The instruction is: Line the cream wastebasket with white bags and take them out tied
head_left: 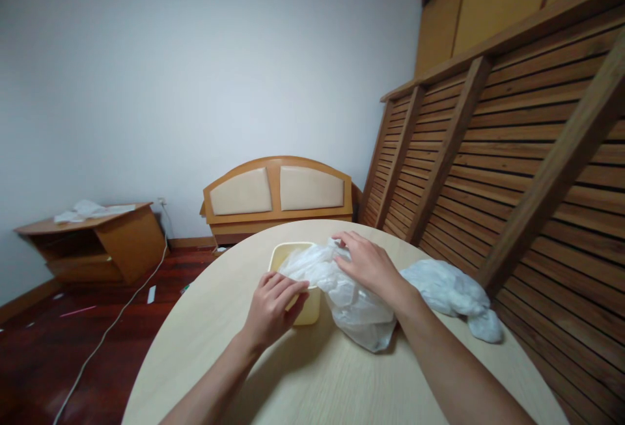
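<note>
The white bag (359,314) lay over the right side of the yellow tub (308,311) on the round tabletop (205,327), its fat end beside the tub. The left hand (271,306) was at the near rim and the right hand (370,265) was on the bag. I couldn't tell if either grip was pinched on the plastic. It seemed best to keep the tub still and move the thin plastic gently, so it wouldn't rip.
</note>
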`<state>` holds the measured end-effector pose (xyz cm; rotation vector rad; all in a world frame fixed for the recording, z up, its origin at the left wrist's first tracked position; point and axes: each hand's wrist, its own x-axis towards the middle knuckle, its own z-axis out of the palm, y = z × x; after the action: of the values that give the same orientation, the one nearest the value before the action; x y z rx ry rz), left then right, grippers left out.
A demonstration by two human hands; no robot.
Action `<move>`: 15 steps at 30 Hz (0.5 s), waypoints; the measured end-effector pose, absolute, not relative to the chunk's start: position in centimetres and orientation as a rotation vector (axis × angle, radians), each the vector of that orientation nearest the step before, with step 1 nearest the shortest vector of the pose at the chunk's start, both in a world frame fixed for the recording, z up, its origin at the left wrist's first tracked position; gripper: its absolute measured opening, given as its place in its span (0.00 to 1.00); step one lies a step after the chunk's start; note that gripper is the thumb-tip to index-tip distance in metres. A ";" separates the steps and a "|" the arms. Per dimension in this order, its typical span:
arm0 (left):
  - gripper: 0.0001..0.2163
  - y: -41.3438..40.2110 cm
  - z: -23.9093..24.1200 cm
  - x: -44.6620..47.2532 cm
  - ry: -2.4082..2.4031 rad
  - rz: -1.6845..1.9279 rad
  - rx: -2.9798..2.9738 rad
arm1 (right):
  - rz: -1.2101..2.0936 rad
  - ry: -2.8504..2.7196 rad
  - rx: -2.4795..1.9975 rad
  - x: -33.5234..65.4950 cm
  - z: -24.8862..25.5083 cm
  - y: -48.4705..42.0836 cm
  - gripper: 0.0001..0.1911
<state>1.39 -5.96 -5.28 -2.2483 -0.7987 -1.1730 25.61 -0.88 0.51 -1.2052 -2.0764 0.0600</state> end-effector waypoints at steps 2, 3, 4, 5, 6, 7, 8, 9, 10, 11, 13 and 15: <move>0.06 -6.0 -5.3 1.4 -0.807 -1.174 -2.255 | 0.078 -2.035 -1.267 25.8 0.4 -0.5 0.16; 0.06 -6.0 -5.4 1.4 -0.816 -1.177 -2.254 | 0.105 -2.000 -1.276 26.1 0.4 -0.3 0.13; 0.06 -5.9 -5.5 1.3 -0.831 -1.184 -2.250 | 0.143 -1.948 -1.268 26.4 0.6 0.0 0.11; 0.05 -5.7 -5.5 1.1 -0.850 -1.193 -2.242 | 0.189 -1.875 -1.242 26.8 0.7 0.4 0.10; 0.05 -5.6 -5.6 0.8 -0.876 -1.202 -2.236 | 0.243 -1.784 -1.195 27.3 0.9 0.8 0.10; 0.05 -5.4 -5.7 0.5 -0.905 -1.209 -2.232 | 0.312 -1.682 -1.135 27.8 1.2 1.2 0.10; 0.04 -5.2 -5.8 0.2 -0.937 -1.213 -2.232 | 0.394 -1.569 -1.067 28.4 1.4 1.6 0.11; 0.04 -5.0 -5.8 -0.2 -0.971 -1.214 -2.233 | 0.486 -1.455 -0.995 29.1 1.6 2.1 0.13; 0.04 -4.8 -5.8 -0.5 -1.003 -1.215 -2.235 | 0.576 -1.340 -0.928 29.7 1.8 2.5 0.15; 0.03 -4.6 -5.8 -0.8 -1.029 -1.215 -2.235 | 0.648 -1.227 -0.865 30.4 2.0 2.9 0.16; 0.03 -4.3 -5.8 -1.4 -1.065 -1.221 -2.225 | 0.727 -1.037 -0.765 31.9 2.1 3.8 0.19; 0.03 -4.1 -5.7 -1.8 -1.077 -1.230 -2.215 | 0.724 -0.902 -0.710 33.2 2.1 4.6 0.20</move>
<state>-1.84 -4.07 -5.70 -2.2150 -1.0769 -1.2299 33.24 4.60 2.10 -0.7099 -0.9022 0.7243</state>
